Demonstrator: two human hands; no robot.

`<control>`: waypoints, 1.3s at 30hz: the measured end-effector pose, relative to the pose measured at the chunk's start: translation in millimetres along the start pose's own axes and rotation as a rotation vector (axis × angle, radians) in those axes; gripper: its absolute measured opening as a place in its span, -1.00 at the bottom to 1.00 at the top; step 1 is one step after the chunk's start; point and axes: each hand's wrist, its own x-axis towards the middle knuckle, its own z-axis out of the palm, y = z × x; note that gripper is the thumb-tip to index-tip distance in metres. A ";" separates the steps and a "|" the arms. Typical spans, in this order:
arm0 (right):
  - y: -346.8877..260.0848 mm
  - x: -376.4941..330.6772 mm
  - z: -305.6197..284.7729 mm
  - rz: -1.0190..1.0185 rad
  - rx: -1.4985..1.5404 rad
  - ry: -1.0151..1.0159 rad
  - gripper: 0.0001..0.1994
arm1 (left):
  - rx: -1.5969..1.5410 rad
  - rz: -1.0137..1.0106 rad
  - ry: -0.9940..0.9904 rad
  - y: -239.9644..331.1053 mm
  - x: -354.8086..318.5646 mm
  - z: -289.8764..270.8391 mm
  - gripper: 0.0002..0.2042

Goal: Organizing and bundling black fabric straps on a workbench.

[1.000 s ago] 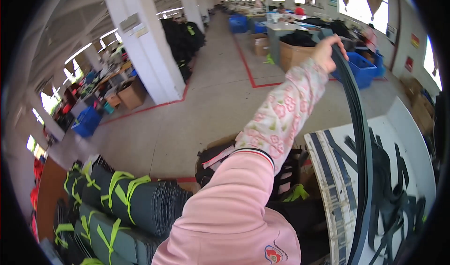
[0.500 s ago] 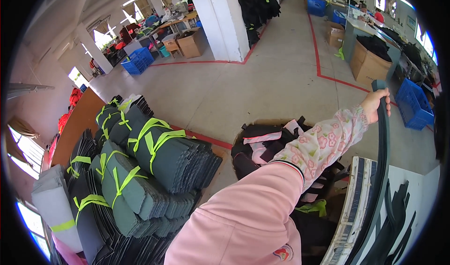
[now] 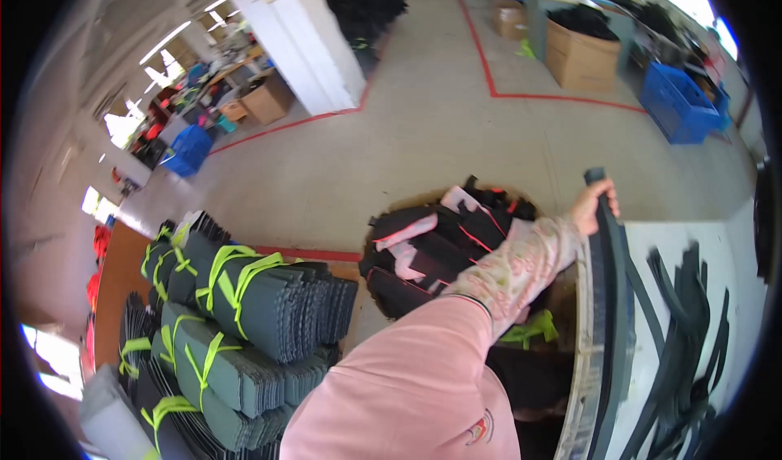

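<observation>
My left arm, in a pink sleeve with a flowered cuff cover, reaches forward and right. At its end my left hand (image 3: 595, 205) is closed around the upper end of a long dark grey strip (image 3: 604, 297); whether it is one thick strip or several together I cannot tell. From the hand, the strip runs down along the left edge of a white tabletop (image 3: 652, 256). More loose dark strips (image 3: 688, 322) lie in a tangle on that tabletop, right of the held one. My right hand is out of the picture.
Left stand stacked dark grey cut panels (image 3: 252, 297) tied with lime-green bands. Beneath my forearm is a large open box of black and pink pieces (image 3: 423, 252). Farther off are a white pillar (image 3: 301, 45), a cardboard box (image 3: 580, 57), a blue crate (image 3: 680, 102) and red floor lines (image 3: 562, 98).
My view has shifted, with more of the white tabletop showing. My left hand, still holding the strip, appears lower and farther left in the picture.
</observation>
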 end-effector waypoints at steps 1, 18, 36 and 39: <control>-19.0 9.6 -9.2 0.061 -0.043 -0.029 -0.70 | -0.022 -0.018 0.015 -1.4 -1.3 -15.0 -0.84; -48.3 -14.0 -8.1 0.644 -0.388 -0.491 -0.75 | 0.055 -0.249 -0.006 -38.3 -1.1 -114.0 -0.84; -217.5 381.2 56.8 0.307 0.755 -0.251 -0.67 | 0.030 -0.114 0.018 -49.2 -17.6 -98.7 -0.84; -288.0 474.5 113.0 0.154 0.929 -0.322 -0.65 | -0.023 -0.121 0.031 -50.3 -19.4 -92.7 -0.81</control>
